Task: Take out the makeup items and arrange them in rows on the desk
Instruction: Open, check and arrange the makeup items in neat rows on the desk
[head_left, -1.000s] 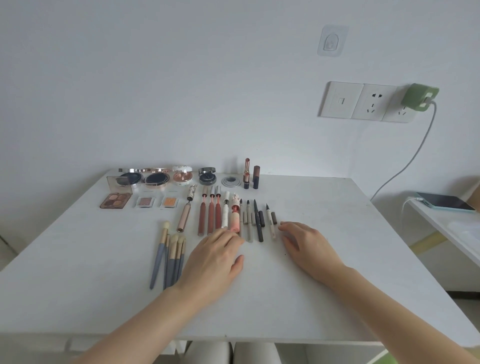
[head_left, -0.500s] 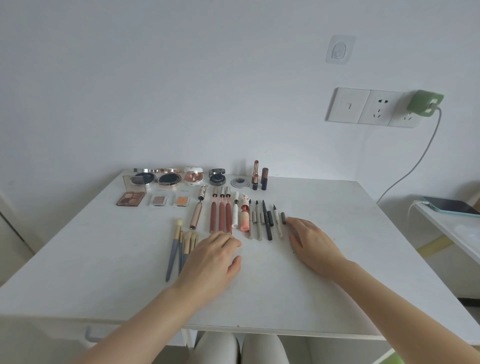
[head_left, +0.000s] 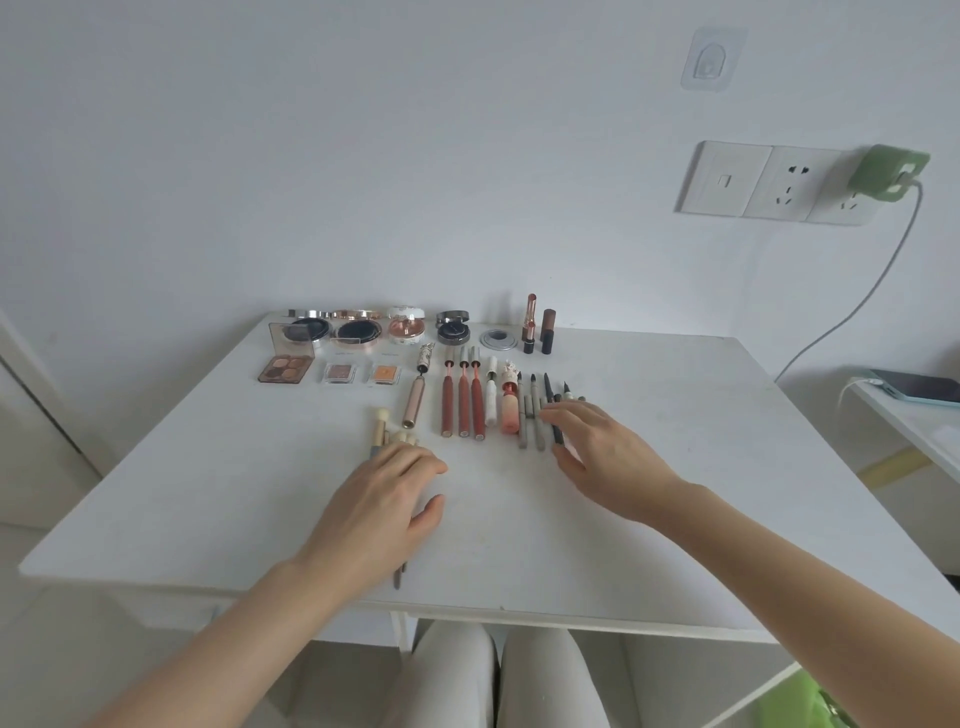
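Note:
Makeup lies in rows on the white desk (head_left: 675, 467). At the back stand open compacts (head_left: 358, 331) and two upright lipsticks (head_left: 537, 327). In front of them are an eyeshadow palette (head_left: 285, 366), two small pans (head_left: 340, 373), lip glosses (head_left: 462, 400) and thin pencils (head_left: 532, 415). My left hand (head_left: 379, 509) lies flat over the handles of the makeup brushes (head_left: 387, 434), fingers relaxed. Over the lower ends of the pencils reaches my right hand (head_left: 602, 457), its fingers stretched out and touching them.
A wall socket panel (head_left: 769, 182) holds a green charger (head_left: 891, 171) whose cable runs down to a phone (head_left: 919, 387) on a side shelf at the right. My knees (head_left: 498, 675) are under the desk's front edge.
My left hand slid left from the lip glosses onto the brush handles. My right hand moved left over the pencils. The camera view shifted.

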